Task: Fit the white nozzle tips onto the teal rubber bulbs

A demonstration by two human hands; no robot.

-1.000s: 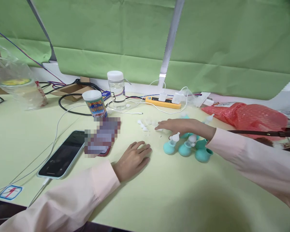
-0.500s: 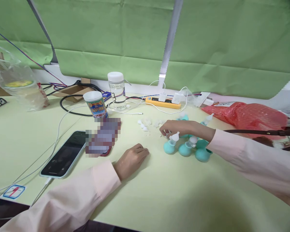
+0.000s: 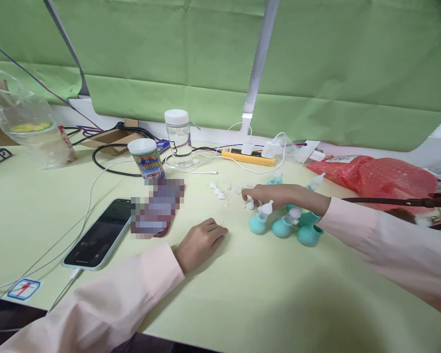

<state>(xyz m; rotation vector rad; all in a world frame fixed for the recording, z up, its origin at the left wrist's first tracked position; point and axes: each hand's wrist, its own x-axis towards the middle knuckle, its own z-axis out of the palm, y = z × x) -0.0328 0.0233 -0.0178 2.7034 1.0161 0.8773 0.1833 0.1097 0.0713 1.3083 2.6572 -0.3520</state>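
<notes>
Several teal bulbs (image 3: 257, 224), some part-hidden behind right hand (image 3: 267, 194), left hand (image 3: 200, 243) palm-down, each grip unclear

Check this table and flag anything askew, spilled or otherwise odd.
Small white plastic pieces lie scattered loose left of the right hand. The nearest round teal bulb gapes open without a tip, while the leftmost bulb has a white funnel-shaped plastic tip leaning askew. I see no spill.

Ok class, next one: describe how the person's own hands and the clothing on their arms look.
The left hand and right hand are bare, with no gloves, and no watch shows. Both arms wear long, loose, pale pink sleeves of plain cloth, softly creased, ending in wide cuffs. No print or marking shows on them.
</notes>
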